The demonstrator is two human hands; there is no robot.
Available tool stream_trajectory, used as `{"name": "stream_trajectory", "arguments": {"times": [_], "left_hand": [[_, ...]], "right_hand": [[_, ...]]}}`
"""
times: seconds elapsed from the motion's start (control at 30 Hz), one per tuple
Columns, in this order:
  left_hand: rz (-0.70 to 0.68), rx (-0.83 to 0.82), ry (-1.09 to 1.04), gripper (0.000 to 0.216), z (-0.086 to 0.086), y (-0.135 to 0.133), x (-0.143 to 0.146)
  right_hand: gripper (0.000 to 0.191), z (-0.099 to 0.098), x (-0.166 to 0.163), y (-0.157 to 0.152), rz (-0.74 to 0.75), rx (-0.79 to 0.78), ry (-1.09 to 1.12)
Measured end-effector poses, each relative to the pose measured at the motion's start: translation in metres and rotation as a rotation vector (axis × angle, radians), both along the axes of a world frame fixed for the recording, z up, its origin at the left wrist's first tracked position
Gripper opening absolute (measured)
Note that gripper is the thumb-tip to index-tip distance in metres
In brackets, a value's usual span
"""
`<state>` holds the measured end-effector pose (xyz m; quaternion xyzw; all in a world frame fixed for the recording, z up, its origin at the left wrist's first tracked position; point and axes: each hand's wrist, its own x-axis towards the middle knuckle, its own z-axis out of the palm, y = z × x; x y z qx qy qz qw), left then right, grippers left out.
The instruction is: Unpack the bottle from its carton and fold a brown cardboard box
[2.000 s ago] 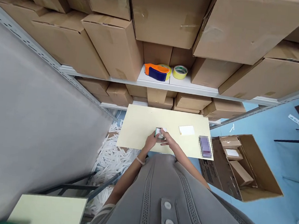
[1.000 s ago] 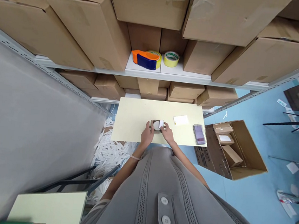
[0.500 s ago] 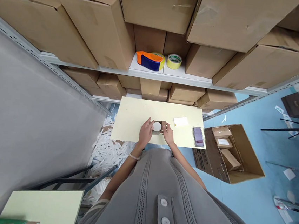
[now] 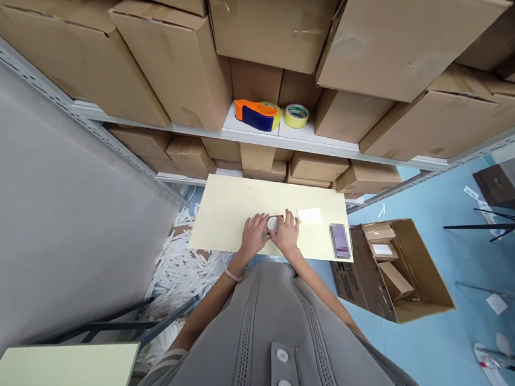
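On the pale yellow tabletop (image 4: 223, 214), both of my hands are closed around a small cardboard box, which they mostly cover. A white rounded item (image 4: 273, 223) shows in the gap between them. My left hand (image 4: 253, 236) grips the left side, fingers bent over the edge. From the right, my right hand (image 4: 286, 234) wraps the other side, its thumb close to the left one. A white card (image 4: 310, 215) lies just beyond my right hand. Farther right is a blurred purple pack (image 4: 339, 241).
Shelves ahead hold many cardboard boxes (image 4: 269, 24), an orange and blue tape dispenser (image 4: 256, 115) and a yellow tape roll (image 4: 296, 116). An open carton (image 4: 396, 270) with smaller boxes stands at the right. Shredded white paper (image 4: 181, 276) lies at the left, beside a grey wall (image 4: 68, 217).
My hands have drawn closer together over the small box. My right hand has shifted left and now covers the box's right part. The camera view has tilted slightly.
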<state>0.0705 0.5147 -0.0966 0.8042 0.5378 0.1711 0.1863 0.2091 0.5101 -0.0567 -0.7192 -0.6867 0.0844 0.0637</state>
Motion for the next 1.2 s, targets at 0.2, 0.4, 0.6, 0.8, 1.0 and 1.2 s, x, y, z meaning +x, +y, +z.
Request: {"name": "stream_trajectory", "arguments": {"times": [0.2,0.4,0.6,0.8,1.0,1.2], "left_hand": [[-0.034,-0.004,-0.023,0.057,-0.002,-0.001,0.006],[0.007,-0.023,-0.024,0.057,-0.001,-0.002,0.002],[0.110,0.001,-0.021,0.046,0.006,0.000,-0.007],[0.220,0.047,-0.008,0.050,0.021,0.018,-0.041],[0.443,0.031,0.069,0.056,0.035,0.054,-0.087],[0.533,-0.121,0.125,0.066,0.034,0.077,-0.110]], "right_hand": [[0.064,-0.002,-0.018,0.016,0.013,-0.193,-0.179],[0.069,0.002,-0.018,0.026,0.095,-0.239,-0.127],[0.062,0.024,-0.018,0.013,0.212,-0.017,0.048],[0.057,0.088,-0.012,0.006,0.080,0.252,0.583],[0.040,0.119,0.029,0.006,-0.313,0.319,1.270],[0.028,0.092,0.043,-0.007,-0.555,0.248,1.728]]}}
